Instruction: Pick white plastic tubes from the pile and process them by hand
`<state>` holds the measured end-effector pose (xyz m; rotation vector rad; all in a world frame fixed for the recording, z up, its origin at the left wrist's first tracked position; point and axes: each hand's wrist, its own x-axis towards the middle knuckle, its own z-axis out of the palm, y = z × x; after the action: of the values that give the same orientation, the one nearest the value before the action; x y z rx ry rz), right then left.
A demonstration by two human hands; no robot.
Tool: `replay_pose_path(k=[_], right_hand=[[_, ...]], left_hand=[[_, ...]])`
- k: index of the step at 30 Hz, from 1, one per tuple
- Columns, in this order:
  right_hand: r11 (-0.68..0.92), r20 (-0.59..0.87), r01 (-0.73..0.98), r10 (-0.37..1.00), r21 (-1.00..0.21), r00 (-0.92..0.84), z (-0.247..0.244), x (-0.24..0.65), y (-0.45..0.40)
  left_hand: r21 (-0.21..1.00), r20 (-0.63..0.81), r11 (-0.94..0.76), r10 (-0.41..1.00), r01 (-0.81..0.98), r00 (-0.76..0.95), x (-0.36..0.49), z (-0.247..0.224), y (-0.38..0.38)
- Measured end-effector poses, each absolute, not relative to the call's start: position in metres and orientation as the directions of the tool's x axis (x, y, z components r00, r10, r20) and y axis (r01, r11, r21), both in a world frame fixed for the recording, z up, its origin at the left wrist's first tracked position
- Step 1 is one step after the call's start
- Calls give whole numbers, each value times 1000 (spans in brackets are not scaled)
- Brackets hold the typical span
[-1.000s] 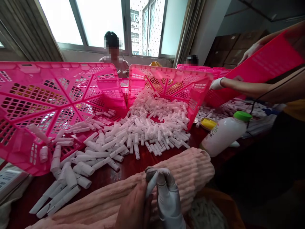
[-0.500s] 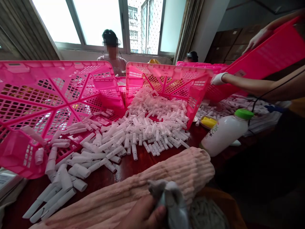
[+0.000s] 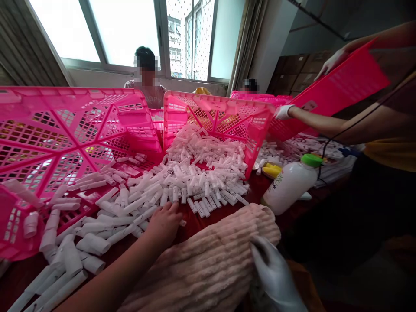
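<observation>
Status: unfinished, I judge; tubes [image 3: 195, 177] lie heaped. Completed count not shown. Left hand [image 3: 166, 222], right hand [image 3: 272, 268]: cannot tell finger closure.

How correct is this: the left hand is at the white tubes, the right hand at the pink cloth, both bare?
Not fully: only the left hand is bare. The head view shows the right hand gloved in white. The rest stands.
</observation>
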<state>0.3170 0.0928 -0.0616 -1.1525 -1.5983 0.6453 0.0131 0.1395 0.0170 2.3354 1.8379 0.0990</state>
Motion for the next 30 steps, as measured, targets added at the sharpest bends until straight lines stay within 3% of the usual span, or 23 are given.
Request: replay_pose_path(k=[1, 3, 6, 8, 11, 15, 18, 20, 22, 24, 27, 30], right_hand=[[434, 391, 498, 900, -751, -195, -41, 285, 112], [439, 288, 589, 897, -678, -336, -11, 224, 151], [338, 101, 743, 933, -578, -346, 2, 153, 199], [276, 18, 780, 946, -561, -322, -3, 128, 216], [233, -31, 741, 946, -630, -323, -7, 121, 217], [245, 6, 494, 900, -834, -435, 2, 141, 181], [110, 48, 99, 871, -989, -489, 8, 146, 142], [-90, 54, -252, 857, -963, -512, 7, 142, 121], [-218, 70, -457, 843, -862, -534, 5, 137, 106], [-147, 135, -478, 851, -866, -507, 6, 134, 96], [88, 318, -464, 836, -882, -446, 11, 137, 84], [-17, 346, -553, 764, -833, -545, 12, 144, 72]], left_hand=[[178, -42, -231, 969, 956, 242, 13, 19, 132], [237, -47, -195, 976, 952, 211, 10, 23, 114], [535, -48, -67, 993, 842, 109, 5, 21, 85], [766, -28, 11, 999, 643, 16, 3, 15, 65], [919, -47, 84, 993, 384, -104, 5, 4, 42], [954, -39, 70, 993, 291, -113, 12, -3, 26], [949, -42, 63, 996, 308, -74, 15, -1, 22], [948, -43, 50, 999, 314, -28, 14, 2, 21], [960, -38, 27, 999, 278, 34, 14, 4, 20], [986, -38, 25, 996, 167, 75, 16, 0, 17], [973, -87, 106, 991, -203, 98, 24, -13, 12], [816, -175, 238, 970, -526, 168, 35, -25, 6]])
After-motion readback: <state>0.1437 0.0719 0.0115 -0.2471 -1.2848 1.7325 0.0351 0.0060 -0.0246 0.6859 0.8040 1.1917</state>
